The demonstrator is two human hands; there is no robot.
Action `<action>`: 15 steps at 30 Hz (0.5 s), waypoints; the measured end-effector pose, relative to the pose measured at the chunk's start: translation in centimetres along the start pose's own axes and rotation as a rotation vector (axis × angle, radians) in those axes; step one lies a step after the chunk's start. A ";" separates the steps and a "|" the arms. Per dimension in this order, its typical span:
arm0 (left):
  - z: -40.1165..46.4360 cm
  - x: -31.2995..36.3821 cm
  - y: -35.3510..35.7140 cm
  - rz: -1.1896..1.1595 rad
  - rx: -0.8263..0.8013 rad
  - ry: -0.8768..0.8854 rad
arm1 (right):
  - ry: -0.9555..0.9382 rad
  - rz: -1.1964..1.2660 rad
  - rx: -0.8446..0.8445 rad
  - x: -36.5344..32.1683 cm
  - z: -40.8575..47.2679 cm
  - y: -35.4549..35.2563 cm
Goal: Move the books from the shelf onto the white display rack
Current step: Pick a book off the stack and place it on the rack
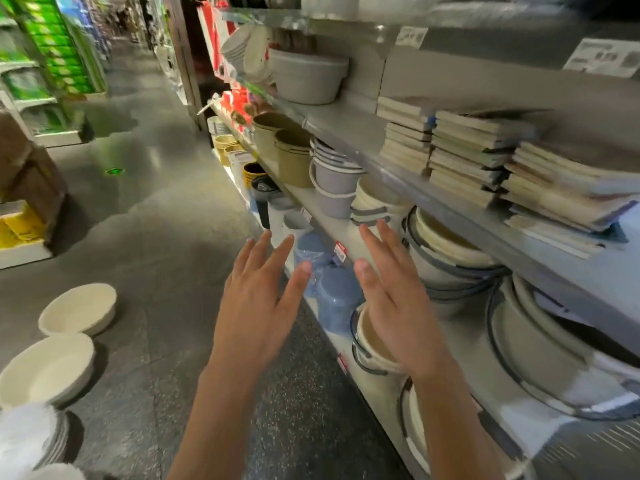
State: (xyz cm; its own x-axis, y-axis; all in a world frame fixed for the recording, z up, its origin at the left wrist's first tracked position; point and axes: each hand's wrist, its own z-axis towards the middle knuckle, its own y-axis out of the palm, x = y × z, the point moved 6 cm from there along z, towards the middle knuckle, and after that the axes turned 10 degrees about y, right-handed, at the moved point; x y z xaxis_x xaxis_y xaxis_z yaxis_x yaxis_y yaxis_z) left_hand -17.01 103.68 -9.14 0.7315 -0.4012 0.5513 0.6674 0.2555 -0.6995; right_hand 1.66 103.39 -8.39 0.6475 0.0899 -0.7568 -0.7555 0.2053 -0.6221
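Fingers (277, 251) straight, price tags (340, 251) unreadable

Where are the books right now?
In the head view the books sit in stacks on the grey shelf at upper right, above the stacked basins, beyond both empty hands.

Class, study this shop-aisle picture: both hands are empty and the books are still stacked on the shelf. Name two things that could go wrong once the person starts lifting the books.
1. The book stacks look uneven, and the nearest stack juts over the shelf edge, so pulling one book might topple others.
2. Basins sit on the floor by the person's left hand; stepping back with books could mean tripping on them.
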 end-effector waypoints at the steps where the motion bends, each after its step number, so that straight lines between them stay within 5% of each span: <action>1: 1.6 -1.0 -0.2 -0.010 -0.011 0.011 | 0.006 -0.010 0.019 -0.5 1.4 0.6; 7: 9.2 -5.8 0.3 -0.066 -0.084 0.094 | -0.041 0.055 0.209 -1.9 7.3 3.3; 15: 16.9 -9.6 4.2 -0.201 -0.176 0.160 | 0.087 -0.014 0.231 -0.4 13.7 5.5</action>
State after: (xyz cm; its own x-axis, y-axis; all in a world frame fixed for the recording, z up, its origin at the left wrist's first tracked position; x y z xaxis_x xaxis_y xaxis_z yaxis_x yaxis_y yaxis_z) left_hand -18.86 123.43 -9.64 0.5465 -0.5651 0.6180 0.7520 0.0065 -0.6591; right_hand -1.38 117.87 -8.72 0.6393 0.0030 -0.7689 -0.6970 0.4245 -0.5779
